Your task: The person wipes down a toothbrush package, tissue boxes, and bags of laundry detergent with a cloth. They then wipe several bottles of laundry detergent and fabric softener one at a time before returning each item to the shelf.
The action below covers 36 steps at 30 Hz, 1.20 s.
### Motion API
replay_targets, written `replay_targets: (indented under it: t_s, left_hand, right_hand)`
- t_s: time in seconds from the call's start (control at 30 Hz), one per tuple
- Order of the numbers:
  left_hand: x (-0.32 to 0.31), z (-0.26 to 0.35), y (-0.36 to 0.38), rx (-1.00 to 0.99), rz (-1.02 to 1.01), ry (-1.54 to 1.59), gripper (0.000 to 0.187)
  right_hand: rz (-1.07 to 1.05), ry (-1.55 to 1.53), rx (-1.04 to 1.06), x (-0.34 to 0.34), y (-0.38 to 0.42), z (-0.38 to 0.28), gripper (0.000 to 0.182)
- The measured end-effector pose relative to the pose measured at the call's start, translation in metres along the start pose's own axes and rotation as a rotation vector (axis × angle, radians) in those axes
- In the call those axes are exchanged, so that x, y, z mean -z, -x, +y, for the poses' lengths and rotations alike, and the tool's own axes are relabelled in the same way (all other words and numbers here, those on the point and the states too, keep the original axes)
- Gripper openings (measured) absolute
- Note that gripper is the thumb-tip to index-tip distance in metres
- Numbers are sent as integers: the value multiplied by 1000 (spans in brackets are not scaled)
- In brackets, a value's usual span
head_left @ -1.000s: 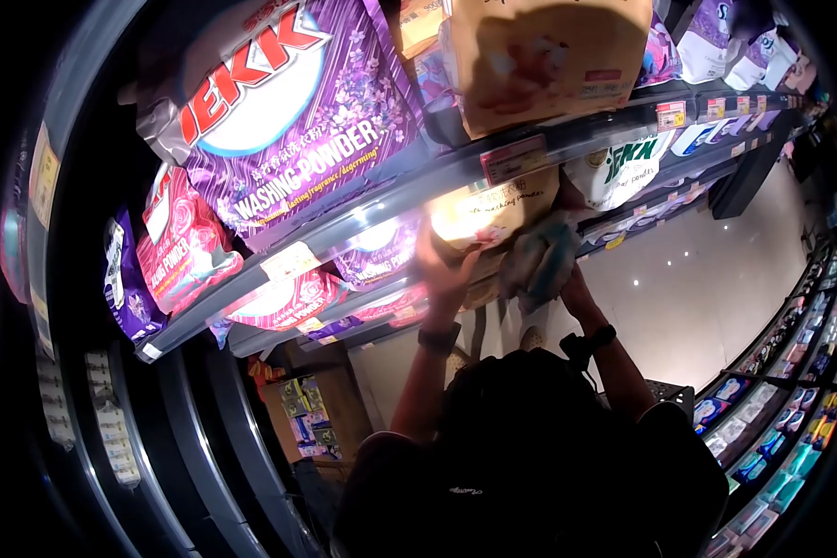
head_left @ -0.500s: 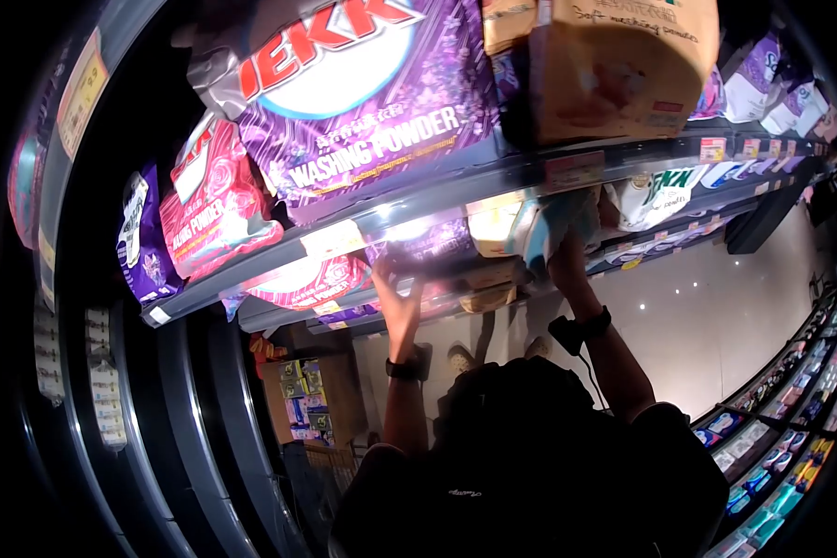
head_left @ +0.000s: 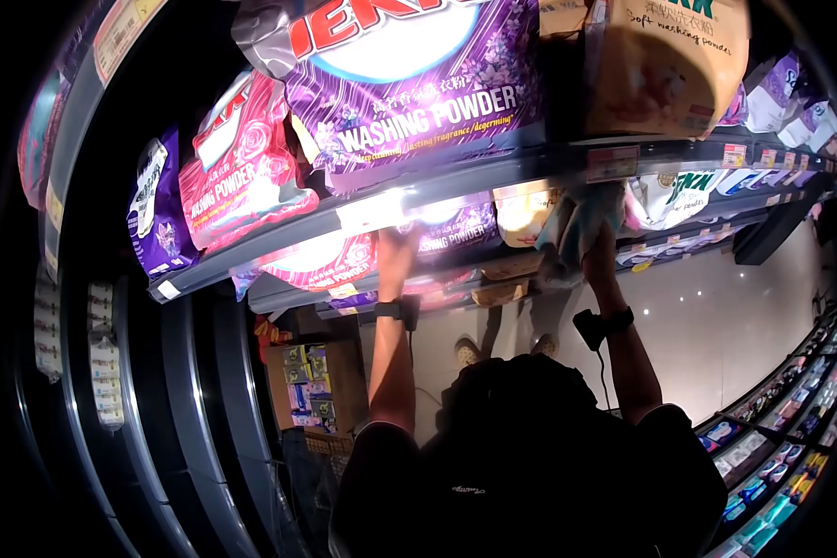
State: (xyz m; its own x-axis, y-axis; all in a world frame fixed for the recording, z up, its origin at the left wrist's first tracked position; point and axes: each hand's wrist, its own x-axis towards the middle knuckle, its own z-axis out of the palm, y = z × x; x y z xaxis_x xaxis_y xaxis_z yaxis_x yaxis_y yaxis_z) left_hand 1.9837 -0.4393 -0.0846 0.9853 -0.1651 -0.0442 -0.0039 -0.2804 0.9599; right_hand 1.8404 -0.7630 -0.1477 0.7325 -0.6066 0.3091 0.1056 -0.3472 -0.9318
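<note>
My right hand [head_left: 600,260] grips a bunched light-blue and grey cloth [head_left: 567,237] at the edge of the lower shelf, beside a cream pack of washing powder [head_left: 525,216]. My left hand [head_left: 397,253] reaches to the same shelf, in front of a purple washing powder bag [head_left: 460,223]; its fingers are smeared by motion and glare. To its left lies a pink washing powder bag [head_left: 330,262]. Black bands with small boxes sit on both wrists.
Overhead, the upper shelf holds a large purple washing powder bag [head_left: 418,102], a red one [head_left: 242,172] and an orange one [head_left: 665,70]. A carton of small packs [head_left: 312,386] stands below left. More stocked shelves [head_left: 772,465] curve along the right.
The view has shifted, so the shelves appear further right. My left hand has moved up and in against the lower shelf. The cloth remains in my right hand and now shows more fully.
</note>
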Motion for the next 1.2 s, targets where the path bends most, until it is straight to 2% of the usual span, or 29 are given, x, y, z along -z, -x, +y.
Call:
replay_targets:
  t_s: [0.07, 0.1, 0.13, 0.23, 0.33, 0.47, 0.57, 0.63, 0.73, 0.77, 0.8, 0.87, 0.93, 1.0, 1.07, 1.1, 1.2]
  left_hand:
    - [1, 7, 1, 60, -5, -67, 64]
    - [0, -18, -8, -22, -7, 55, 63]
    - [-2, -9, -4, -30, -12, 166, 62]
    - [-3, -8, -2, -120, 12, 114, 63]
    - [-6, -25, -7, -312, 178, -158, 38]
    - [-10, -21, 13, -200, 262, -372, 73]
    - [-23, -11, 35, -213, 325, -417, 69]
    - [-36, -21, 44, -387, 442, -507, 61]
    - [-49, -30, 53, -408, 304, -314, 47]
    - [-53, -29, 56, -580, 292, -307, 42]
    - [-59, -40, 55, -553, 323, -352, 34]
    - [-67, -38, 58, -399, 127, -161, 12]
    - [-77, -39, 60, -440, -37, -65, 13]
    - [-85, -43, 65, -215, -185, -9, 14]
    - [-98, -61, 67, -285, -271, -83, 12]
    - [-102, -71, 71, -316, -309, -123, 12]
    - [-130, -67, 87, -329, -417, -95, 13]
  right_hand:
    - [-31, -160, -72, 10, 10, -20, 25]
    - [-45, -242, -108, 14, 16, -26, 25]
    - [-57, -150, -102, 21, 23, -23, 25]
    - [9, -165, -126, 35, 45, -22, 24]
    - [56, -133, -79, 45, 61, -20, 24]
    - [79, -193, -212, 61, 82, -23, 23]
    - [94, -125, -202, 77, 96, -15, 22]
    - [117, -100, -217, 87, 103, -10, 20]
    - [178, -121, -231, 99, 114, -9, 22]
    - [194, -124, -236, 104, 117, -9, 22]
    - [209, -130, -243, 107, 121, -8, 22]
    - [262, -185, -280, 114, 133, -1, 22]
    - [343, -278, -310, 118, 143, 1, 21]
    - [318, -287, -331, 129, 151, 7, 23]
    - [299, -287, -339, 139, 155, 19, 24]
    - [241, -227, -275, 144, 155, 24, 26]
    - [267, -410, -389, 164, 142, 44, 27]
